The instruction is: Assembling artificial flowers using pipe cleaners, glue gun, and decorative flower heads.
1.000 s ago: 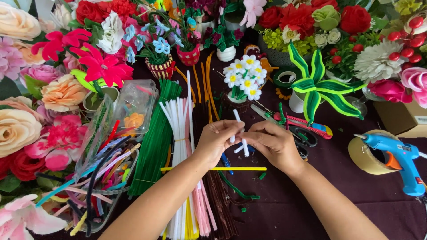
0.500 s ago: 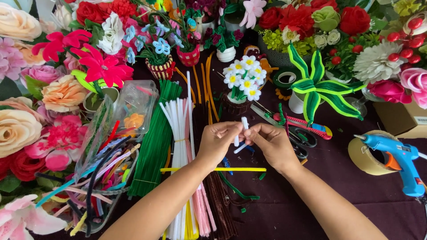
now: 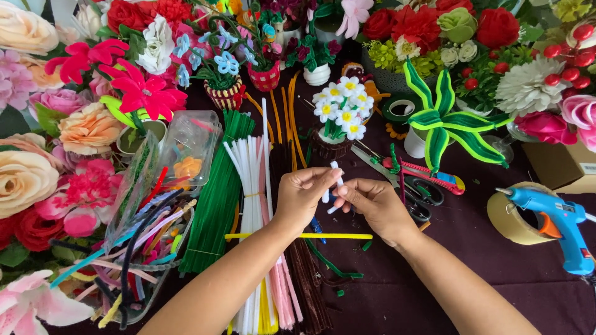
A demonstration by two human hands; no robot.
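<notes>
Both hands have barely shifted since 0.5 s ago, the left hand (image 3: 304, 197) and right hand (image 3: 372, 205) pinched on 1 white pipe cleaner (image 3: 336, 180) above the yellow stem (image 3: 298, 236), seemingly mid-bend; the next twist needs steady fingertips.

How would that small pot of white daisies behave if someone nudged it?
The pot of white daisies looks top-heavy, its blooms spreading wider than the small dark base, so it may tip. It is probably light, being fuzzy wire. The petals would likely bend, not break.
</notes>
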